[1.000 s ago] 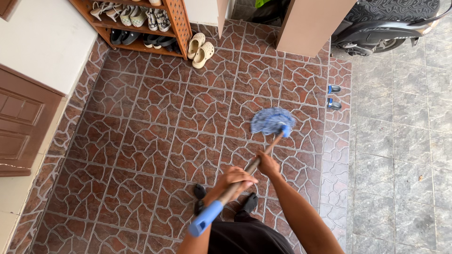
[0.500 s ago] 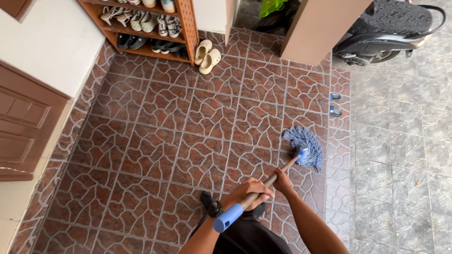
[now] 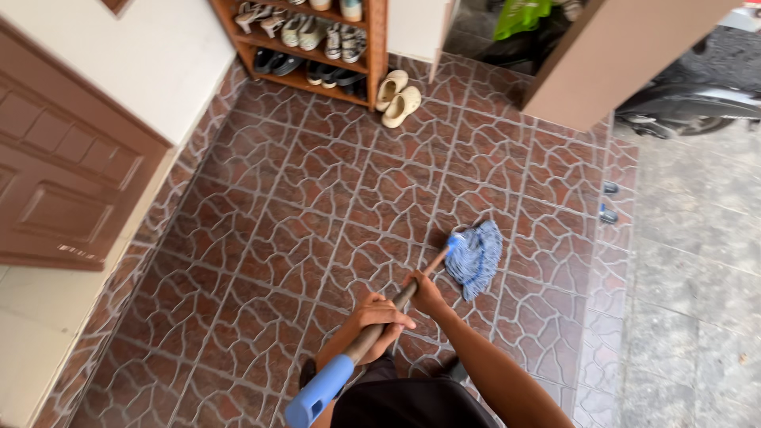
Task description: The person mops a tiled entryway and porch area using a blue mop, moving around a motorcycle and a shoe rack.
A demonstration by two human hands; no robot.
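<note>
Both hands on a mop handle [image 3: 396, 305], wooden shaft with a blue grip end [image 3: 319, 393] near the person's body. Left hand [image 3: 379, 319] sits higher on the shaft, close to the blue end, fingers wrapped closed around the wood. Right hand [image 3: 426, 291] sits lower, nearer the head, fingers also closed around the shaft. Handle runs diagonally from bottom centre up and to the right.

Mop head [image 3: 474, 255], blue stringy strands with a blue socket, lies on the floor [image 3: 301, 230] just ahead of the right hand, strands spread out to the right. Floor is reddish-brown tile with a cracked-stone pattern and pale grout.

Grey paving [image 3: 697, 301] runs along the right side, next to the red tile edge. Wooden shoe rack [image 3: 317, 47] stands at the top, full of shoes. Pair of beige clogs [image 3: 396, 97] lies on the floor just right of the rack. Brown panelled door [image 3: 63, 182] at left. Beige pillar [image 3: 618, 55] top right, with part of a dark scooter [image 3: 690, 103] beside it.
</note>
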